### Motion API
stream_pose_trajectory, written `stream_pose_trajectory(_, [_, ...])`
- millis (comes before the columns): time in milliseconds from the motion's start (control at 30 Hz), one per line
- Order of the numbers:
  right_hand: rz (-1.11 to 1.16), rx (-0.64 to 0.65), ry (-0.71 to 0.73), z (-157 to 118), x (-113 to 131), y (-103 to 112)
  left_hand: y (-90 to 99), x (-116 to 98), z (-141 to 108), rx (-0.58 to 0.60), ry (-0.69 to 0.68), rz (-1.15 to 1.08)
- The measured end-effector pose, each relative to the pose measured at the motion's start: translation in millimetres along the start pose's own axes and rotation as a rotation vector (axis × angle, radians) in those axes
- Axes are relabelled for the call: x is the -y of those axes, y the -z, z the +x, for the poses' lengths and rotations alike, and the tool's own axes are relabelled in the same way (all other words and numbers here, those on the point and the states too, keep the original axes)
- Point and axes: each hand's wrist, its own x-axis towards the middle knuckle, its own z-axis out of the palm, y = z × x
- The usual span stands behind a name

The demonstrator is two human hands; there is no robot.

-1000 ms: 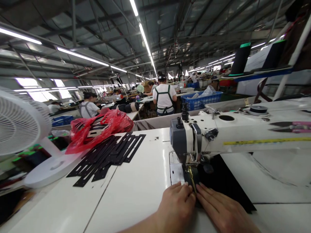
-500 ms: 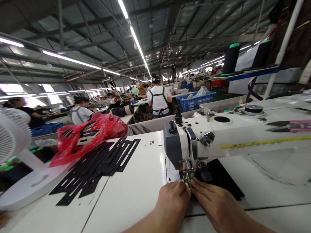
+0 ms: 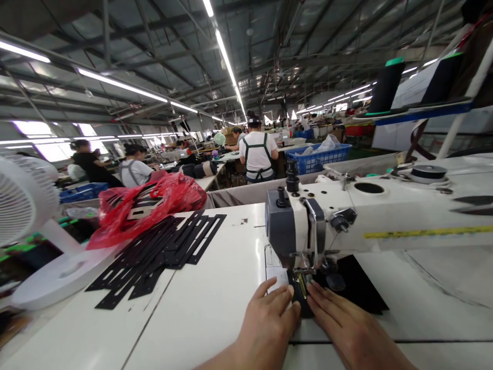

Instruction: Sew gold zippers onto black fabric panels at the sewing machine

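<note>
The gold-toothed zipper (image 3: pixel 302 286) points away from the person, its long axis running nearly straight toward the needle area of the sewing machine (image 3: pixel 295 221), far end leaning slightly left. It lies between the two hands, just ahead of them, on black material (image 3: pixel 362 288). The left hand (image 3: pixel 267 321) is loosely spread beside it, unclenched; the right hand (image 3: pixel 344 324) lies flat, fingers extended along its right side. Beneath is a white tabletop (image 3: pixel 204 308), with slotted black strips (image 3: pixel 154 257) piled leftward, in a long workshop under strip lights (image 3: pixel 227 59).
</note>
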Motion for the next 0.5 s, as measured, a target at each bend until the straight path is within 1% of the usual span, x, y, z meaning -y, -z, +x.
stream_pose_trajectory(67, [-0.008,-0.028,-0.002,2.0,0.0,-3.2,-0.5,1.5,2.6,0.020,0.009,-0.010])
stream_pose_trajectory(267, [-0.018,-0.047,-0.021,14.0,-4.3,-6.7,-0.6,9.4,10.1,0.111,0.036,-0.017])
stream_pose_trajectory(400, [-0.005,-0.036,-0.013,20.6,-9.4,-7.1,-4.6,15.5,11.1,0.148,0.060,-0.041])
stream_pose_trajectory(500, [0.014,-0.030,-0.039,23.5,-11.1,-6.3,-8.1,18.0,9.6,0.166,0.073,-0.036])
